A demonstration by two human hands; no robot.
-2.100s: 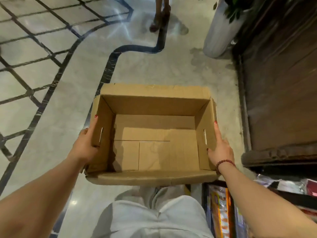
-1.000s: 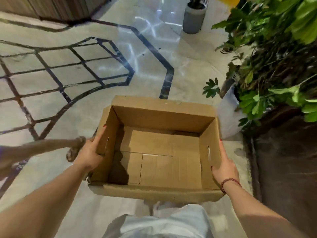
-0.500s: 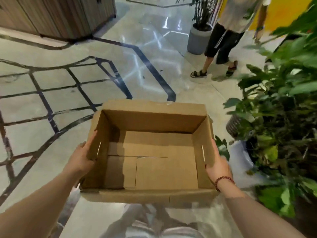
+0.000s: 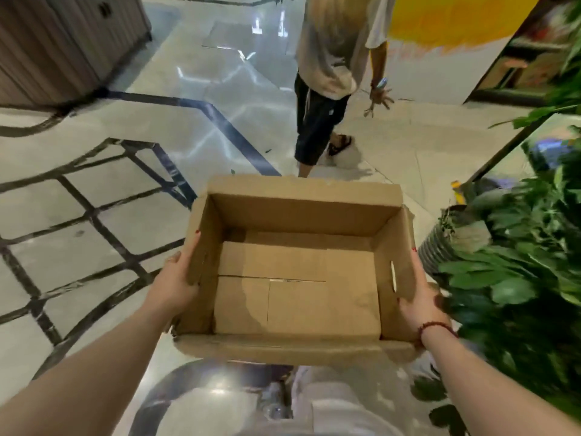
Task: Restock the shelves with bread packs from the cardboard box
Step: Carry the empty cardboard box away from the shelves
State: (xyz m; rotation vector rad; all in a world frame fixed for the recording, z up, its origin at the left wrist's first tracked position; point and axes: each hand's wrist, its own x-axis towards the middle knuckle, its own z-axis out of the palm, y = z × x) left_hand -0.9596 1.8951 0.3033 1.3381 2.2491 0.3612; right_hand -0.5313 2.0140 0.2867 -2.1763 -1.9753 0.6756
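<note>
Glossy pale floor (image 4: 94, 221) inlaid with dark lines, streaked with light reflections. Held above it at frame centre: the cardboard box (image 4: 298, 215), open side up, bare bottom flaps showing, a narrow slot cut in its 3 o'clock wall.

Left hand (image 4: 176, 281) laid flat against the outside of the 9 o'clock wall, fingers (image 4: 195, 242) straight and close together, tips near the rim; thumb not clearly visible. Right hand (image 4: 421, 303) on the outside of the 3 o'clock wall, forefinger stretched up along the cardboard, thumb hooked over the rim so that the wall sits clamped between thumb and palm. Red bead bracelet (image 4: 435, 325) around that wrist.

At 6 o'clock, below the box, pale trousers (image 4: 330, 410) of the carrier. At 3 o'clock, close beside the right hand, a leafy green plant (image 4: 518, 269) in a ribbed grey pot (image 4: 437, 247). At 12 o'clock, beyond the far wall, another person (image 4: 327, 73) in a light shirt, dark shorts and sandals, blurred. At 10 o'clock, a brown wooden cabinet (image 4: 63, 42). At 1 o'clock, a yellow wall (image 4: 456, 17).
</note>
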